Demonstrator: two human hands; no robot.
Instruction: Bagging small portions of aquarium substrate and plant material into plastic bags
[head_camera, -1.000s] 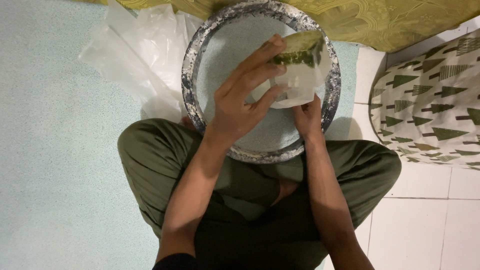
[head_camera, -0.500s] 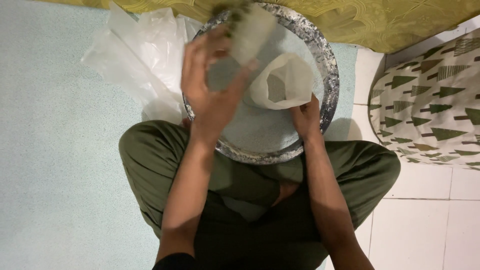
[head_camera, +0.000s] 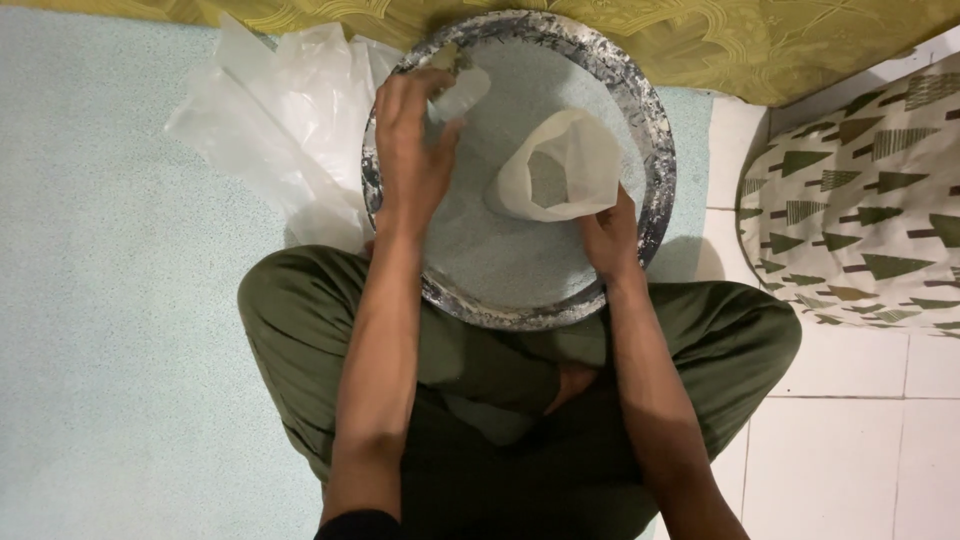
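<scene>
Person's sitting cross-legged on the floor (head_camera: 110, 330), which has a pale speckled teal cover, with a big round metal tray (head_camera: 655, 150) resting in front of the knees. The tray's filled with fine pale grains, so only its blotchy rim really shows.

Left hand (head_camera: 410, 160) is over the far left part of the tray, its grip wrapped around a small pale cup (head_camera: 462, 92). Most of that cup is hidden behind the fingers, and it's a bit blurred, so I can't say what's in it or how it's tilted.

Right hand (head_camera: 608, 238) sits at the near right rim, its grip pinching the edge of a small white bag (head_camera: 580, 165) that's propped open, mouth facing the camera. You can see some grains down inside, but how full it is, hard to tell. The bag rests on the grains right of the tray's middle, well apart from the cup.

Left of the tray there's a pile of crumpled clear plastic (head_camera: 270, 120), partly tucked behind the rim. A yellow-green cloth (head_camera: 700, 40) runs along the far edge, cut off by the frame. At right, a cushion (head_camera: 860, 220) with a tree print, also cut off, on white tiles (head_camera: 850, 440).
</scene>
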